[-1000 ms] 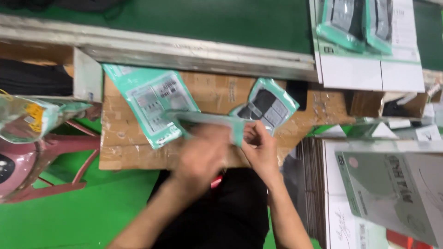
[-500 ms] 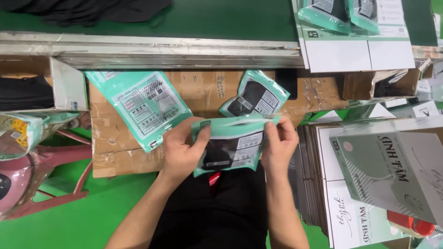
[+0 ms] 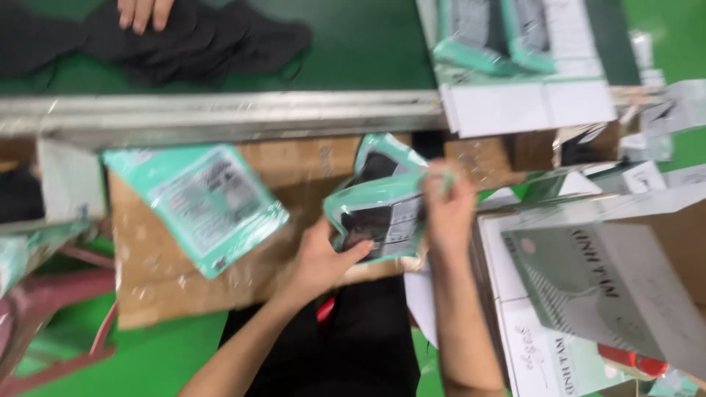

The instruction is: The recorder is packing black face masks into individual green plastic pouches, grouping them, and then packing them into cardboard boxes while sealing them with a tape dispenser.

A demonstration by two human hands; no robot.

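My left hand (image 3: 323, 259) and my right hand (image 3: 446, 208) both grip a teal plastic pouch (image 3: 382, 217) with something dark inside, held over a cardboard sheet (image 3: 169, 287). The left hand holds its lower left edge, the right hand its upper right corner. Just behind it lies a second teal pouch (image 3: 379, 158). A larger teal pouch (image 3: 197, 204) lies flat on the cardboard to the left. The view is blurred by motion.
A metal rail (image 3: 220, 114) runs across the back, with green belt beyond. Another person's hand (image 3: 143, 11) rests on black cloth (image 3: 184, 44) there. White boxes with teal pouches (image 3: 515, 66) stand at back right; white printed cartons (image 3: 588, 294) at right. A pink stool (image 3: 44, 316) is left.
The pouch has moved right and tilted with both hands still on it. My head has turned, showing more of the belt and another person's hand on black cloth.
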